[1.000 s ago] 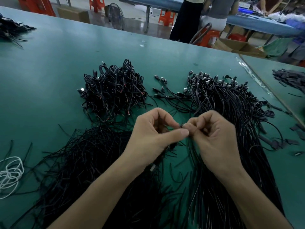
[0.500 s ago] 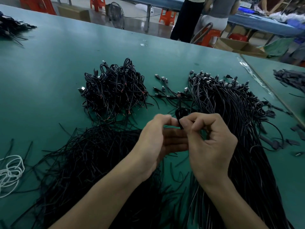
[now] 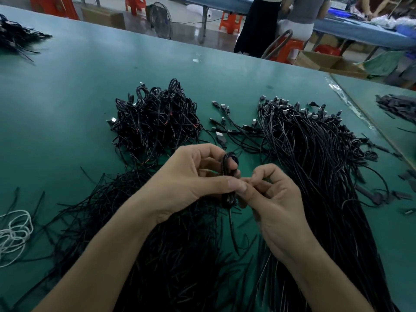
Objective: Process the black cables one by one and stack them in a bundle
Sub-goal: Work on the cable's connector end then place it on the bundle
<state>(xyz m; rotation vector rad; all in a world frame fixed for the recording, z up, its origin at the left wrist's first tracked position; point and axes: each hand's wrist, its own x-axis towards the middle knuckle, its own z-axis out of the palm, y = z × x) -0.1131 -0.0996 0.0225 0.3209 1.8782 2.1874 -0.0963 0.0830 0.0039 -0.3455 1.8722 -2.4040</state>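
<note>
coiled bundle [image 3: 155, 122] behind left on table [image 3: 67, 91], straight cables [image 3: 315, 167] right, loose ties [image 3: 157, 233] in front

Bare forearms [image 3: 108, 255], no sleeves

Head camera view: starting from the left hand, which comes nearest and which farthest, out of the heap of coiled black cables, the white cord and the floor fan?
1. Heap of coiled black cables, just beyond the left hand.
2. White cord, at the table's left edge.
3. Floor fan, behind the table.

coiled cable [image 3: 228, 170] now looped in left hand [image 3: 193, 179], right hand [image 3: 272, 199] lower
</note>
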